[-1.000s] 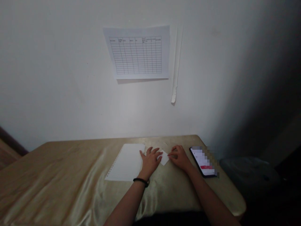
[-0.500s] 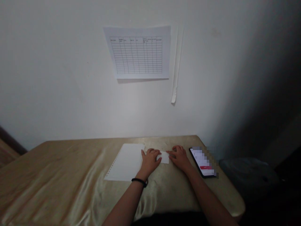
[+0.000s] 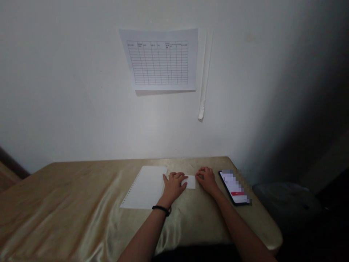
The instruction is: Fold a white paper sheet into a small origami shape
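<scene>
A small white piece of paper [image 3: 191,183] lies flat on the cloth-covered table between my hands. My left hand [image 3: 173,187] rests over its left part, thumb and fingers spread, with a black band on the wrist. Curled in and drawn together, the fingers of my right hand [image 3: 206,180] pinch at the upper right corner of the small paper. Left of my left hand lies a larger lined sheet [image 3: 144,187] with punched holes along its left edge; the hand covers part of its right side.
A phone [image 3: 234,189] with a lit screen lies right of my right hand, near the right edge of the table [image 3: 68,203]. Wrinkled gold cloth covers the table. On the wall behind hang a printed table sheet [image 3: 163,62] and a narrow white strip [image 3: 204,76].
My right fingers, stretched toward the small paper before, are now more bent and gathered at its edge. The small paper's outline looks straighter. My left hand stays in about the same place.
</scene>
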A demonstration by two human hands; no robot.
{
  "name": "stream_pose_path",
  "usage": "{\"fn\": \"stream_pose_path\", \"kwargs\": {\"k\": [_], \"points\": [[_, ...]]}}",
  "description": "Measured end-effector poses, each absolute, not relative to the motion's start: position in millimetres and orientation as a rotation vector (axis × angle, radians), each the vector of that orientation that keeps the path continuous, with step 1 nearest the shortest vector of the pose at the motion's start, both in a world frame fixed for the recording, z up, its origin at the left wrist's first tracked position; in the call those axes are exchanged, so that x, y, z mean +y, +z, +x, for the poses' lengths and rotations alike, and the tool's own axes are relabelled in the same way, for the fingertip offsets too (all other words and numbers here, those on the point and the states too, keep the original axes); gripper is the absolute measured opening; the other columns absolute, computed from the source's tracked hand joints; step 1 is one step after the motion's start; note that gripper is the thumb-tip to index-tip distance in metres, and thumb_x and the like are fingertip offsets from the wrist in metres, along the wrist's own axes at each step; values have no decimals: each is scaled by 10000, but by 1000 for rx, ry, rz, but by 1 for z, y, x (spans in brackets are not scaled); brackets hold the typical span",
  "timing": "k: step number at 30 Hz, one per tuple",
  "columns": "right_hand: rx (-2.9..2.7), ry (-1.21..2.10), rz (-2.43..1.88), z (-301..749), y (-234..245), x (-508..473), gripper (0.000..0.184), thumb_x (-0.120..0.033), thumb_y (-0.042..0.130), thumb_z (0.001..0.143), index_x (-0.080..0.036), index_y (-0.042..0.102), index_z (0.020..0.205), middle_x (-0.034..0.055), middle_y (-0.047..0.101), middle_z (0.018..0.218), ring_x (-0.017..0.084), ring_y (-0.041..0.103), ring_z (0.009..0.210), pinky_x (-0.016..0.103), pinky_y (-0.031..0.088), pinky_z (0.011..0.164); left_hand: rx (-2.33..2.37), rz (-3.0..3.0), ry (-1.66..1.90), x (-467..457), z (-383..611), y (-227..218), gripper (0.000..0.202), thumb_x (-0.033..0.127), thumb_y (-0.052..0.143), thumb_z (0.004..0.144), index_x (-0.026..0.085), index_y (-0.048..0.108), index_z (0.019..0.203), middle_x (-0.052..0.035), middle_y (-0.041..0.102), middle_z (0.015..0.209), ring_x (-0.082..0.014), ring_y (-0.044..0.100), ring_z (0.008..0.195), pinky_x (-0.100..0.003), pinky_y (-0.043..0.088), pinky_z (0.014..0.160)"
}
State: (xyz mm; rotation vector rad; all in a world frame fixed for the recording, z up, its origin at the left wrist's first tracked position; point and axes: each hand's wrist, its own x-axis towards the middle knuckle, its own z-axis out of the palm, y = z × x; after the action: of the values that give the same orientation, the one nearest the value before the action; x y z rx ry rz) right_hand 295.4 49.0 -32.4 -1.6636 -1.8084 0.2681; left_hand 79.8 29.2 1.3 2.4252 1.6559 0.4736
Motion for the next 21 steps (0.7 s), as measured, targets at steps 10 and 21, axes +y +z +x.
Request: {"fn": "stream_pose_path", "kwargs": {"k": [10, 21], "points": [[-1833, 238, -1671, 292, -31, 51, 90, -242, 688, 839, -267, 775, 840, 77, 615, 1101, 261, 499, 1123, 373, 395, 978, 1678, 2422, 457, 29, 79, 1, 358, 441, 578, 920, 461, 629, 1274, 19, 599, 1397, -332, 427, 1309, -792, 93, 1099], [-1907, 303, -1583, 296, -25, 37, 72, -223, 707, 807, -227, 772, 838, 80, 619, 1054, 245, 518, 1100, 371, 417, 988, 1672, 2410, 495, 29, 79, 1, 337, 435, 588, 917, 461, 652, 1246, 13, 619, 1369, -337, 429, 1301, -812, 51, 1085]]}}
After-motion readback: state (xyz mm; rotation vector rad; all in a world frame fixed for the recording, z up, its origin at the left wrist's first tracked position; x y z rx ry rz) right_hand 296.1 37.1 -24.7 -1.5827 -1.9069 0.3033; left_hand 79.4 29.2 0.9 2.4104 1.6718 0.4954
